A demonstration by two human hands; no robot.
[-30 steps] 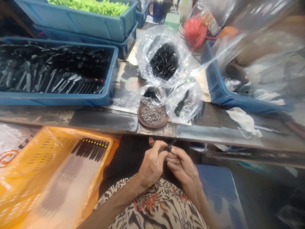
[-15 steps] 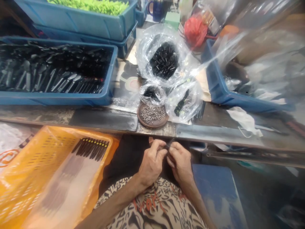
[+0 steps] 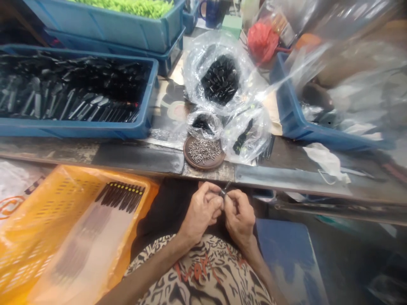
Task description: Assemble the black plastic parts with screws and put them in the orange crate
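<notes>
My left hand (image 3: 203, 208) and my right hand (image 3: 239, 212) meet above my lap, just below the bench edge. Both are closed, fingertips pinching one small dark slender part (image 3: 225, 189) whose thin end points up and away; its exact kind is too small to make out. Straight ahead on the bench lies a round brown dish (image 3: 219, 163) of small silver metal pins. Behind it stand a small clear bag (image 3: 190, 127) of black pieces, a bag (image 3: 262, 146) with black and yellow-green pieces, and a larger bag (image 3: 193, 80) of black parts.
A blue bin (image 3: 149, 101) of black slender parts is on the left, with stacked bins (image 3: 127, 31) behind it. An orange crate (image 3: 73, 182) at lower left holds a row of black pieces with yellow dots. Another blue bin (image 3: 291, 106) and a white mask (image 3: 324, 161) lie right.
My fingers have shifted around the dark part, and more of its thin end now shows above them. My right hand has dropped slightly. The bins and bags stay put.
</notes>
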